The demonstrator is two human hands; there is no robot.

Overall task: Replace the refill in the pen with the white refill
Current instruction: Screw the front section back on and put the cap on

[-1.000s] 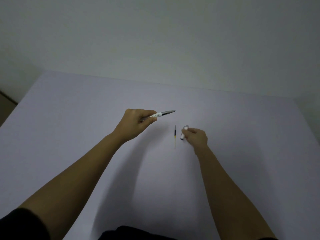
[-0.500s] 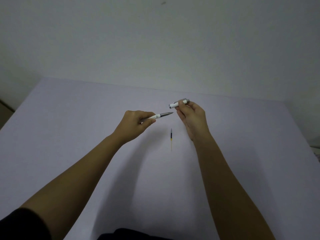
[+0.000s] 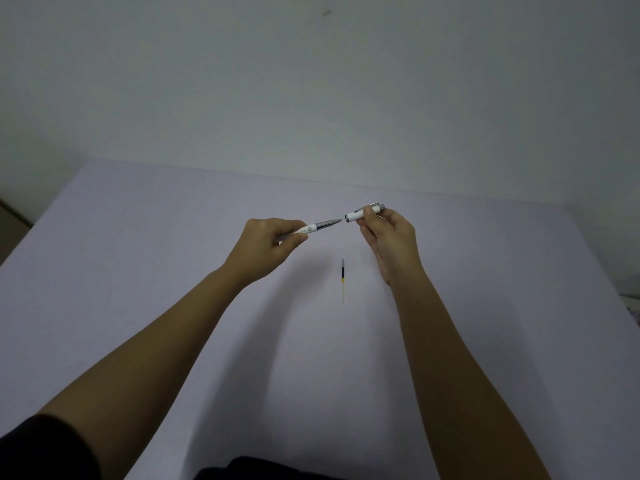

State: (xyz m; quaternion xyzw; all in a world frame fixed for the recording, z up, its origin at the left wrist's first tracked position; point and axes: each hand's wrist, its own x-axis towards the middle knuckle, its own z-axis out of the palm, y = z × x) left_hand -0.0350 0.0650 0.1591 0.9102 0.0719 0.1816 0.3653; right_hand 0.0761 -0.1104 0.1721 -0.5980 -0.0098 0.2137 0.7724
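Observation:
My left hand (image 3: 266, 244) grips the front half of a white pen (image 3: 318, 226), its grey tapered end pointing right. My right hand (image 3: 389, 239) holds the pen's rear half (image 3: 363, 212), a short white tube with a grey cap end and a clip, its open mouth facing left. The two halves are held above the table, nearly in line, with a small gap between the grey tip and the tube's mouth. A loose refill (image 3: 343, 278), dark at the top with a yellow band and a pale lower part, lies on the table below and between my hands.
The pale lilac table (image 3: 138, 271) stretches to a far edge against a plain light wall (image 3: 311, 81). Its left edge runs diagonally at the left of the view, its right edge at the far right.
My right hand lifted the pen's rear half off the table beside the refill and brought it up level with the front half. My left hand stayed nearly still.

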